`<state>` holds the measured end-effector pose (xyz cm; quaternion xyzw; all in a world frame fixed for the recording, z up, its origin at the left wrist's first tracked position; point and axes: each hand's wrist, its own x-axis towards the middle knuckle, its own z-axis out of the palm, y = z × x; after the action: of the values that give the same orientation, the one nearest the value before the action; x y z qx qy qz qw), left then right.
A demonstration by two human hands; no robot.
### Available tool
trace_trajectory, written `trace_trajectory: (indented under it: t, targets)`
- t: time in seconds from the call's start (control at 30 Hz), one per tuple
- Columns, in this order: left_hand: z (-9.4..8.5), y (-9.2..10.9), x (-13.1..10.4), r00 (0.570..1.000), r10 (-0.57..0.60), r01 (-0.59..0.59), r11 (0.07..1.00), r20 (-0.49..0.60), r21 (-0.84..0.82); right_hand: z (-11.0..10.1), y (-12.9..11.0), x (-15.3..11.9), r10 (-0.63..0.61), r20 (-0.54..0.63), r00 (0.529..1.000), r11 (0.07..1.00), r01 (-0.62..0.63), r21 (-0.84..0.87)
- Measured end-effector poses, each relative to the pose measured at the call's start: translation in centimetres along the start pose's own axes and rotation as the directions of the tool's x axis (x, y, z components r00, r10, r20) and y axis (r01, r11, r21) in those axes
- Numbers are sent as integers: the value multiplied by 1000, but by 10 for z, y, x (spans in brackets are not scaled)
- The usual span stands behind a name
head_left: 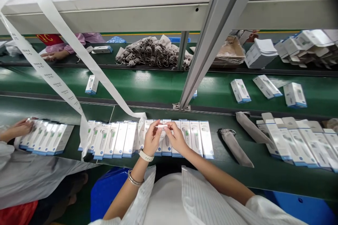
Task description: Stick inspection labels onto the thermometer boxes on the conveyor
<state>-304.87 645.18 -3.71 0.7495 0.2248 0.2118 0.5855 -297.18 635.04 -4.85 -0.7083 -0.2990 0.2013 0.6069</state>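
Observation:
My left hand (152, 137) and my right hand (175, 137) meet above a row of white-and-blue boxes (206, 140). Both are closed in a pinch on a small white label strip (161, 127), with faint print on the part hanging below the fingertips. A long label tape (105, 86) comes down from the upper left and ends in a loop just left of my left hand. Boxes under my hands are partly hidden. More boxes (118, 140) stand left of the tape, several showing a picture of a device with a green display.
Two grey drawstring pouches (236, 147) and more boxes (298, 142) lie to the right. A slanted metal post (203, 42) rises before me. Beyond it, a green belt (155, 82) carries loose boxes. At left, a co-worker's hand (22, 127) touches boxes.

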Motion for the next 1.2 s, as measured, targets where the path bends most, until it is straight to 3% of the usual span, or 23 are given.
trace_trajectory:
  t: [0.2, 0.37, 0.47, 0.63, 0.77, 0.93, 1.07, 1.2]
  targets:
    - [5, 1, -1, 996, -90, 90, 996, -6, -29, -10, 0, -7, -78, 60, 995, 981, 87, -171]
    - [17, -9, 1, 985, -160, 163, 986, -65, 43, -14, 9, -5, -63, 107, 992, 966, 87, -243]
    - [26, -14, 4, 980, -182, 186, 982, -85, 41, -13, 19, 2, -46, 58, 997, 926, 64, -372]
    - [34, -27, 17, 964, -265, 265, 964, -3, 16, -11, 39, 17, -119, -30, 992, 790, 76, -608]
    - [37, -37, 31, 891, -454, 450, 887, -14, -103, -17, 51, 24, -172, -6, 985, 726, 122, -677]
    - [43, -33, 40, 748, -657, 655, 709, 94, -260, -32, 59, 27, -190, 75, 979, 681, 186, -708]
    - [48, -30, 44, 682, -729, 713, 643, 65, -279, -40, 63, 27, -221, 236, 946, 598, 323, -733]
    - [51, -32, 44, 641, -766, 743, 605, 44, -286, -44, 66, 26, -216, 348, 912, 539, 408, -737]
